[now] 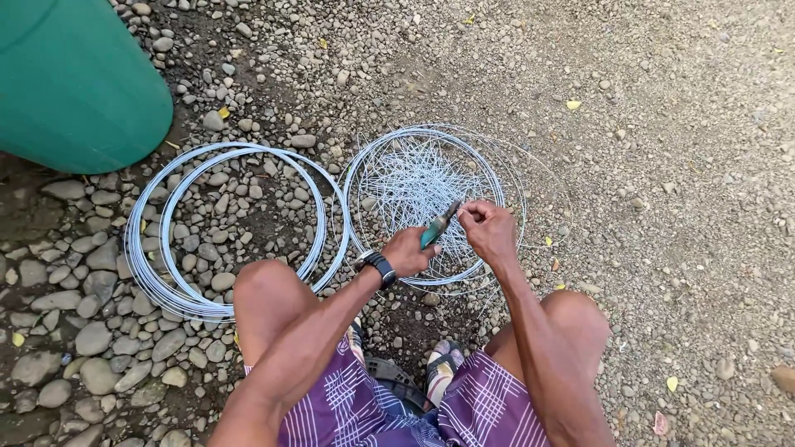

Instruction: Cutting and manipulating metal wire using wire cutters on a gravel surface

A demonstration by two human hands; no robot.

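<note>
1. We see a round wire frame (431,207) lying flat on the gravel ground (662,207), its hoops filled with a tangle of thin crossing wires.
2. Over the near part of that frame, our left hand (410,252) closes around the green handles of a pair of pliers (439,225), whose nose points up and to the right.
3. Our right hand (490,232) sits just beside the pliers' tip, fingers pinched shut; what they pinch is too thin to make out, though it appears to be a wire of the frame.
4. A black wristwatch (379,266) is on the left wrist.
5. To the left of the frame, touching or nearly touching its rim, lies a coil of bare wire (166,273) on larger pebbles.
6. A green barrel (74,83) stands in the top left corner, well apart from the hands.
7. Nearest us are both bare knees, purple checked shorts (480,406), and sandals (443,364) between the legs.
</note>
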